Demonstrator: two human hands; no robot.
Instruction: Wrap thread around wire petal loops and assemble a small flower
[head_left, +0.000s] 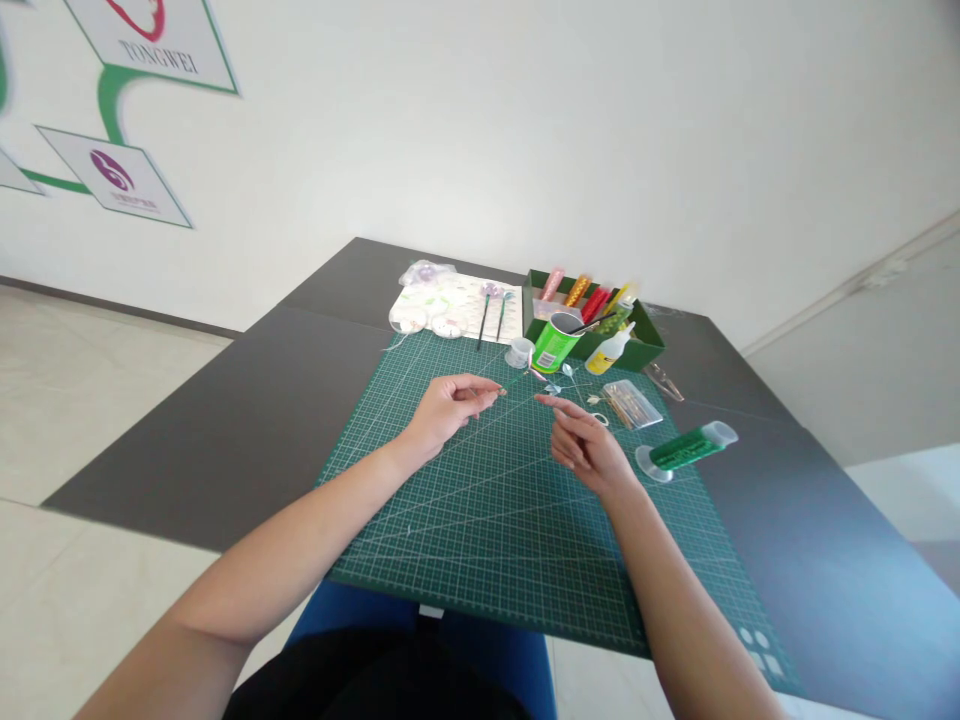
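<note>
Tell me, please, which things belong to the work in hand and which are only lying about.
In use, it seems: thin green piece, in the left hand; cutting mat beneath.

Lying about: green can; white bottle; clear box; green tube.

Upper wall panel (161,35) reads "TONGWEI"; lower panel (116,178) bears illegible small text.

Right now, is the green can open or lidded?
Open. The green can has no lid on its rim, and its dark interior shows through the mouth. Can't tell how full: the bottom is hidden.
</note>
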